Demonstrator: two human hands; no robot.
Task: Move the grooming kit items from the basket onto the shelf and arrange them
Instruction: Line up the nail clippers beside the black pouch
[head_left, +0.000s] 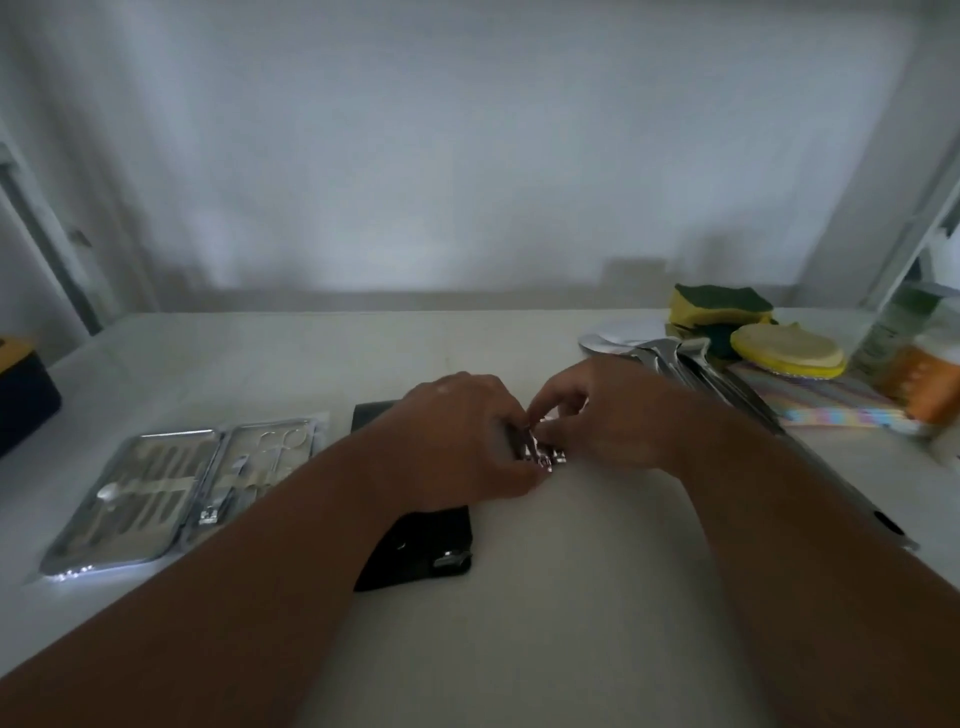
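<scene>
White shelf (597, 597) under my hands, dim light. Left hand (462, 441) and right hand (597, 415) meet, fingers curled, both pinching small metal clippers (543, 454) just above shelf. Black case (421, 551) under left wrist. Open grooming kit (176, 493) left of hands.

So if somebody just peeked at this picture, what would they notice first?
Probably the two hands in the middle: the left hand and right hand meet over a small shiny metal tool, above a black case. Next, the open silver grooming kit lying flat on the left of the white shelf. Then the bright yellow sponges at the back right.
</scene>
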